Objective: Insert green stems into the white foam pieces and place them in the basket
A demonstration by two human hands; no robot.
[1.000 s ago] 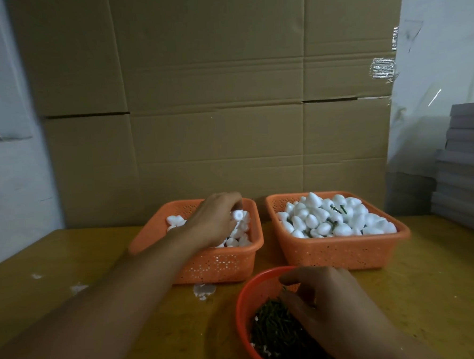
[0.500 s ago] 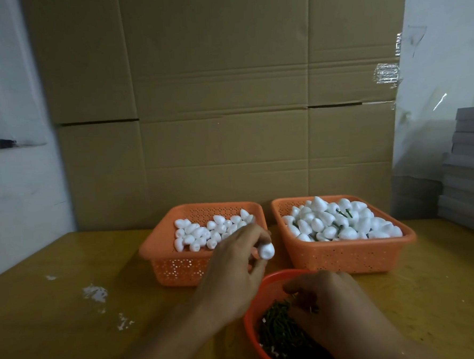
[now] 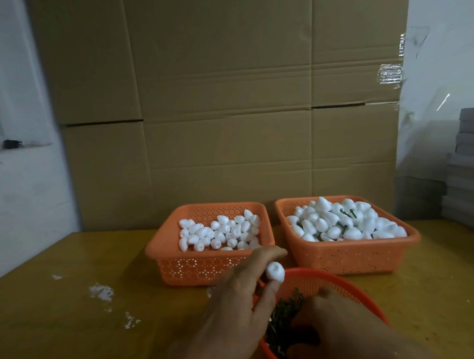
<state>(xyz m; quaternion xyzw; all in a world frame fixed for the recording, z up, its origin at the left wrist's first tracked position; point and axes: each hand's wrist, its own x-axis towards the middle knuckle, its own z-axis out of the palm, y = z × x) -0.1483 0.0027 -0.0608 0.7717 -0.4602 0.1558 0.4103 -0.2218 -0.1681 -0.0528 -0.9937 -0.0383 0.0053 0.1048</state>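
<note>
**Just one foam piece pinched above the round basket**

Now the left hand point(image 3: 237, 298) holds a single white foam piece point(image 3: 275, 272) between thumb tip and fingertips. The piece is small, matte and egg-shaped, with a shallow dimple showing on its upper face. It sits at the far left rim of the round basket point(image 3: 348, 289), just above that rim and in front of the gap between the two rectangular baskets.

The round basket is reddish-orange plastic with a fine mesh wall. Inside it lies a tangle of thin, dark green stems point(image 3: 285, 312), short and wiry. The right hand point(image 3: 339, 328) rests down in that basket on top of the stems, knuckles up, fingers curled inward; whether it grips a stem cannot be told, since the fingertips are hidden.

Beyond the round basket, to its far left, stands the left basket point(image 3: 208, 267), rectangular orange plastic with perforated walls, holding a loose single layer of plain foam pieces point(image 3: 219, 233). Beyond the round basket to its far right stands the right basket point(image 3: 351, 255), of the same make, heaped high with foam pieces point(image 3: 341, 223), a few green stems poking out among them.

All three baskets stand on a smooth yellow-brown table point(image 3: 72, 314). Left of the round basket, white crumbs point(image 3: 101, 291) lie scattered on that surface. Behind the baskets rises a wall of plain corrugated cardboard point(image 3: 225, 96).
</note>
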